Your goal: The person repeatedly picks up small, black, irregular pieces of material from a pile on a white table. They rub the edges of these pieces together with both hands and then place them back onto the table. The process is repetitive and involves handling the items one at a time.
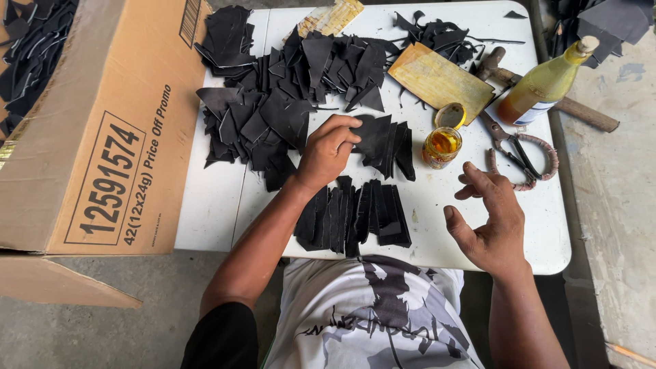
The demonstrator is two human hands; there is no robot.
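My left hand [329, 149] rests with curled fingers on a row of black leather pieces [386, 140] near the middle of the small white table [212, 212]; its fingertips pinch or press one piece. My right hand [490, 222] hovers above the table's near right part, fingers spread and holding nothing. A second fanned row of black pieces [355, 215] lies at the near edge between my arms. A big loose heap of black cut pieces [273, 102] covers the table's far left.
An open glass jar of amber glue [441, 147] with its lid [449, 115] stands right of the rows. Scissors with wrapped handles [521, 154], a yellow-stained board [439, 80], a hammer [570, 106] and a yellow bottle [543, 85] lie at right. A large cardboard box [102, 130] stands left.
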